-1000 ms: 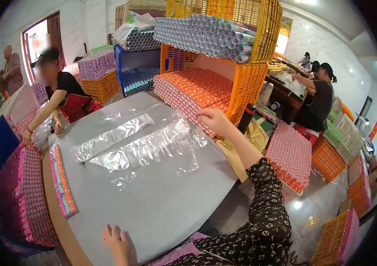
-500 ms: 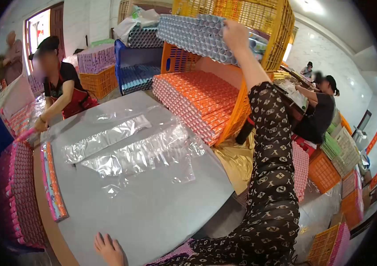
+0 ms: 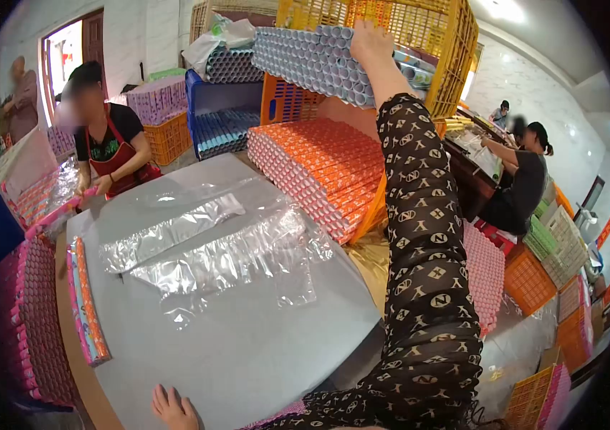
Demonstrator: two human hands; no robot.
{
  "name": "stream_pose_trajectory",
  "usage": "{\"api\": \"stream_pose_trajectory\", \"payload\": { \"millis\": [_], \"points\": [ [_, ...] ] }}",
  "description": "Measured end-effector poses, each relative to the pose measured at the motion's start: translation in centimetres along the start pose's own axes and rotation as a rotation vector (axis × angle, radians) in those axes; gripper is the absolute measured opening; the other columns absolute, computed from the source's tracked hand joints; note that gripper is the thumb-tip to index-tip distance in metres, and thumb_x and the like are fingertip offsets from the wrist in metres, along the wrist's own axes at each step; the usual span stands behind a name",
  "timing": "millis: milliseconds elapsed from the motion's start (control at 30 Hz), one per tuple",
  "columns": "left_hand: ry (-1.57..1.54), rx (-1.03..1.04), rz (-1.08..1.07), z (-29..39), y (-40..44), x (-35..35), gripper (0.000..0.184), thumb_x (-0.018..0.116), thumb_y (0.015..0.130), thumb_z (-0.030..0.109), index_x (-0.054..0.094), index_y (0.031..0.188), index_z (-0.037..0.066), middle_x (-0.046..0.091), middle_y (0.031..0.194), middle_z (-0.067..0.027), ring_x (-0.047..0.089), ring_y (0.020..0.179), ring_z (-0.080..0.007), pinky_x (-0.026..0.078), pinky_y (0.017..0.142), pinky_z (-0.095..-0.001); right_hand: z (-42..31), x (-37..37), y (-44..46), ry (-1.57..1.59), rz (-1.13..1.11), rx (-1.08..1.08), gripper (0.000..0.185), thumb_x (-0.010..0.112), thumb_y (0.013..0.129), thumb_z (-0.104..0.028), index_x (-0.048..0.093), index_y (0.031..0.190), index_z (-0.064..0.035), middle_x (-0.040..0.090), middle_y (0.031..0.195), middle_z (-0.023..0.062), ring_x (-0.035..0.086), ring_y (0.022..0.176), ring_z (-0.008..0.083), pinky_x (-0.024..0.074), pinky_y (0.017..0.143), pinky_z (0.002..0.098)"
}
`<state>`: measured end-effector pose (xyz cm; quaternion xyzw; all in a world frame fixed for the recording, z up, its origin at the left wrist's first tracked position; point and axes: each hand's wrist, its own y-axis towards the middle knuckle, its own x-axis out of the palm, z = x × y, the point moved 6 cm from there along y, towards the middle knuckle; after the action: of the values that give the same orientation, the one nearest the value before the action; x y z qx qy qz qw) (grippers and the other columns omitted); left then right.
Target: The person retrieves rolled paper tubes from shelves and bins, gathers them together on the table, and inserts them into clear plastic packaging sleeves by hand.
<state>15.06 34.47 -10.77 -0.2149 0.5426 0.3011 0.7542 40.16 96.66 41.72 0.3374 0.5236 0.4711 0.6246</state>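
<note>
My right hand reaches up to the stack of light blue rolls in the yellow crate. Its fingers bend over the top of the stack; what they hold, if anything, is hidden. My left hand lies with fingers spread on the grey table near its front edge, holding nothing. Clear plastic bags lie flat across the table's middle. Along the left edge, several patterned rolls in orange, blue and pink lie side by side.
Below the blue rolls, orange-patterned rolls fill an orange crate. Pink rolls are stacked at the left. A person in a red apron stands across the table; another person sits at the right.
My right hand has risen from beside the orange rolls to the blue stack. The person in the apron has drawn a pink roll away from the left stack.
</note>
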Motion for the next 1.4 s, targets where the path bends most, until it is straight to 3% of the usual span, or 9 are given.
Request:
{"api": "stream_pose_trajectory", "payload": {
  "millis": [233,367,700,767,800,867,967,1133,1400],
  "points": [
    [0.015,-0.035,-0.079,0.0,0.6,0.1,0.045,0.044,0.103,0.030,0.052,0.138,0.003,0.032,0.156,-0.0174,0.024,0.144,-0.0371,0.019,0.119,-0.0487,-0.2,0.9,0.9,0.037,-0.312,-0.012,0.031,0.058,0.089,-0.018,0.067,0.117,-0.0098,0.067,0.120,0.0114,0.064,0.111,0.0313,0.0451,0.096,0.0479],
    [0.010,-0.052,-0.094,0.2,0.5,-0.2,0.047,0.042,0.103,0.032,0.050,0.140,0.003,0.030,0.156,-0.0170,0.024,0.144,-0.0372,0.019,0.119,-0.0481,-0.5,-0.1,0.7,0.035,-0.144,-0.094,0.016,0.065,0.081,-0.009,0.073,0.094,-0.0056,0.073,0.098,0.0153,0.070,0.096,0.0318,0.0540,0.086,0.0447],
    [0.009,-0.047,-0.096,0.2,0.4,-0.3,0.048,0.043,0.103,0.031,0.048,0.141,0.004,0.033,0.155,-0.0187,0.028,0.141,-0.0394,0.023,0.117,-0.0486,-5.7,-1.5,0.5,-0.060,-0.046,-0.310,0.023,0.064,0.082,-0.016,0.073,0.103,-0.0104,0.072,0.104,0.0139,0.067,0.105,0.0305,0.0514,0.089,0.0460],
    [0.001,-0.038,-0.084,0.1,0.5,-0.1,0.047,0.043,0.103,0.031,0.049,0.141,0.004,0.033,0.155,-0.0189,0.027,0.141,-0.0397,0.023,0.116,-0.0488,-3.7,3.1,1.8,0.733,0.753,0.012,0.027,0.054,0.091,-0.012,0.061,0.116,-0.0053,0.069,0.108,0.0154,0.065,0.101,0.0341,0.0513,0.086,0.0459],
    [-0.006,-0.034,-0.074,0.1,0.3,-0.2,0.047,0.043,0.103,0.030,0.049,0.141,0.004,0.033,0.155,-0.0191,0.027,0.142,-0.0399,0.024,0.116,-0.0490,-0.7,-1.7,2.0,0.739,0.754,0.011,0.027,0.054,0.091,-0.012,0.061,0.116,-0.0053,0.069,0.108,0.0154,0.065,0.101,0.0341,0.0513,0.086,0.0459],
    [0.018,-0.016,-0.052,0.4,0.3,-0.6,0.045,0.044,0.102,0.029,0.051,0.139,0.004,0.033,0.154,-0.0193,0.027,0.141,-0.0402,0.024,0.116,-0.0493,-5.1,-11.3,-1.5,0.188,-0.173,-0.299,0.028,0.056,0.089,-0.012,0.063,0.114,-0.0025,0.066,0.115,0.0222,0.062,0.107,0.0407,0.0492,0.090,0.0517],
    [0.015,0.020,-0.003,0.1,0.3,-0.3,0.043,0.046,0.102,0.028,0.054,0.136,0.003,0.035,0.153,-0.0196,0.028,0.141,-0.0404,0.024,0.116,-0.0497,-4.9,-15.8,-2.8,0.383,-0.316,-0.266,0.023,0.055,0.089,-0.009,0.063,0.109,-0.0020,0.065,0.111,0.0250,0.063,0.103,0.0418,0.0494,0.089,0.0511],
    [-0.025,0.029,0.041,0.3,0.3,-0.6,0.042,0.048,0.101,0.027,0.057,0.133,0.003,0.038,0.152,-0.0203,0.028,0.141,-0.0410,0.023,0.116,-0.0506,-1.4,-1.9,2.1,0.321,-0.224,-0.176,0.048,0.056,0.084,-0.013,0.057,0.131,-0.0215,0.062,0.128,0.0164,0.059,0.118,0.0368,0.0439,0.098,0.0556],
    [-0.092,0.081,0.222,-2.2,0.8,2.1,0.036,0.059,0.086,0.012,0.059,0.118,-0.004,0.043,0.144,-0.0231,0.035,0.135,-0.0409,0.026,0.111,-0.0513,-1.3,-2.6,0.6,0.248,-0.119,-0.220,0.038,0.058,0.088,-0.014,0.057,0.126,-0.0182,0.068,0.112,0.0138,0.063,0.107,0.0345,0.0445,0.093,0.0504]
  ]
}}
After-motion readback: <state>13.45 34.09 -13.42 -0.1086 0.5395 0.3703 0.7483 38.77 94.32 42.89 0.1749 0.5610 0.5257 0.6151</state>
